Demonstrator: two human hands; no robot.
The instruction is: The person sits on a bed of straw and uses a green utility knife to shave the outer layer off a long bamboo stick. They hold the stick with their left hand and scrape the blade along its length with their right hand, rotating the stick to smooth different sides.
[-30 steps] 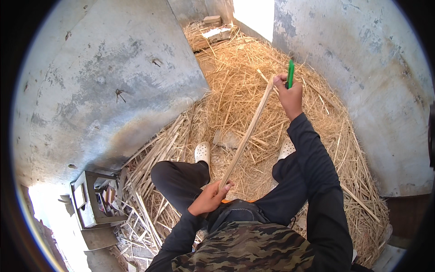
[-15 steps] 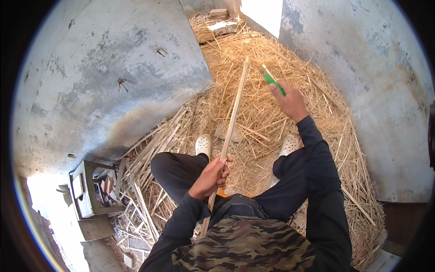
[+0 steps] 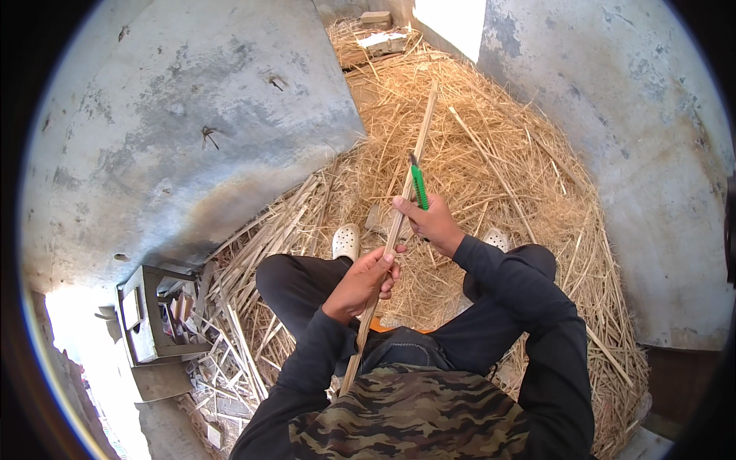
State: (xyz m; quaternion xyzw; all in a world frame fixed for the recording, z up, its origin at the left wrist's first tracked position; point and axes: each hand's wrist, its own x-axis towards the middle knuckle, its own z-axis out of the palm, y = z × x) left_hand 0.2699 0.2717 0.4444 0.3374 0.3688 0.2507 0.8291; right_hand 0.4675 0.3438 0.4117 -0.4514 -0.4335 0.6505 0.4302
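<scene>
My left hand point(image 3: 362, 284) is closed around the lower part of a long, pale wooden strip point(image 3: 423, 132). The strip slants from beside my lap up and to the right over the straw. In my right hand point(image 3: 435, 224) is a green utility knife point(image 3: 418, 186), its dark tip pointing up and away from me. The knife lies close along the strip's right side. My right thumb and fingertips touch the strip just above my left hand. Whether the blade touches the wood I cannot tell.
Straw-like shavings point(image 3: 475, 153) cover the floor ahead, with another thin strip point(image 3: 498, 175) on them. Split sticks point(image 3: 264, 230) are heaped at the left. A small wooden box point(image 3: 165, 318) holds assorted items. Grey walls point(image 3: 199, 115) rise on both sides; bricks point(image 3: 376, 19) lie far back.
My right hand has come back toward me and left, bringing the knife against the held strip. The strip's far end has shifted slightly right. A thin strip now shows lying on the straw.
</scene>
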